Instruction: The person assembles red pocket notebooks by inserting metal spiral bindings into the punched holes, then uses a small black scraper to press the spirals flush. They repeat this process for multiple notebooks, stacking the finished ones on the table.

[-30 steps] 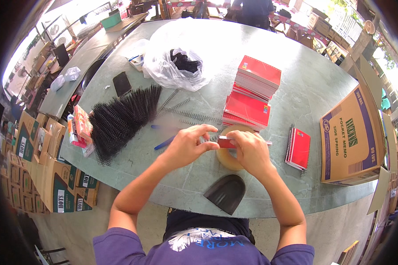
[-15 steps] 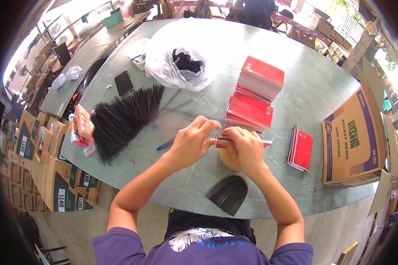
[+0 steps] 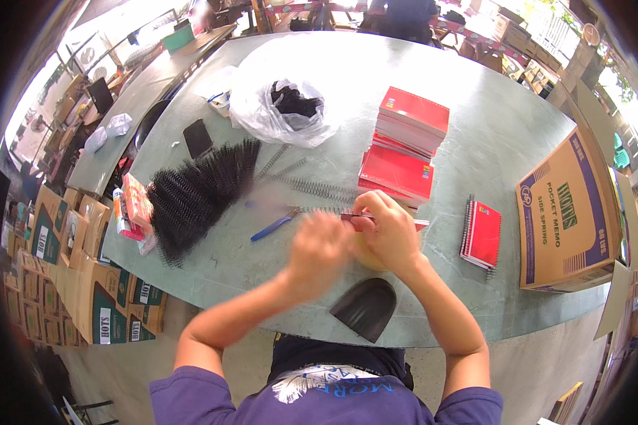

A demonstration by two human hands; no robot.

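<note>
My right hand (image 3: 390, 230) grips a small red notebook (image 3: 422, 224), mostly hidden behind its fingers, above a round yellowish object (image 3: 367, 256). A dark wire coil (image 3: 306, 210) sticks out to the left from the notebook's edge. Close beside that edge is my left hand (image 3: 319, 244), smeared by motion, so its fingers do not read clearly. Left of it lies a blue-handled tool (image 3: 271, 228). More loose coils (image 3: 322, 189) rest beyond the hands. Two stacks of red notebooks (image 3: 397, 172) stand just behind my right hand.
Many black coils (image 3: 202, 191) lie heaped at left, near a phone-like black slab (image 3: 198, 138). A plastic bag (image 3: 283, 117) holds dark coils. Bound red notebooks (image 3: 483, 236) and a cardboard box (image 3: 563, 212) are at right. A dark rounded plate (image 3: 365, 309) lies at the near edge.
My left hand has shifted down and slightly right, off the coil it was fingering, and is now blurred. My right hand keeps its hold on the notebook.
</note>
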